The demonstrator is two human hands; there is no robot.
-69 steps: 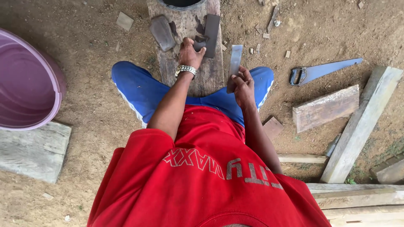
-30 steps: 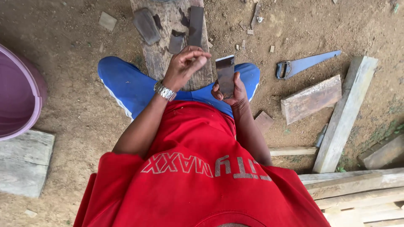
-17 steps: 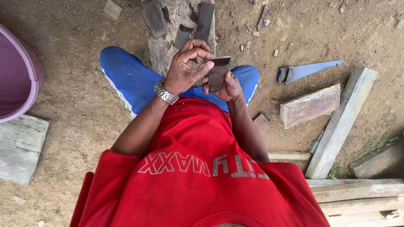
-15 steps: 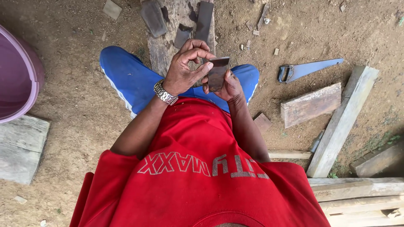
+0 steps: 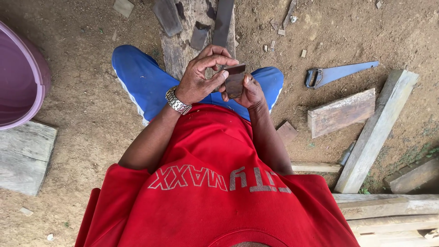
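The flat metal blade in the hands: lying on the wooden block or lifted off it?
Lifted. The flat metal blade is held in the air above the lap, between the right hand and the left hand's fingertips, clear of the wooden block.

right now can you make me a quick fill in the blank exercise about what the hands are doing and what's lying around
1. Both hands, the left hand and right hand, hold a flat dark ____ between them.
2. The wristwatch sits on the ____ wrist.
3. On the dirt to the person's right lies a handsaw with a ____ blade.
4. At the left edge stands a big ____ tub.

Missing words: blade; left; blue; purple
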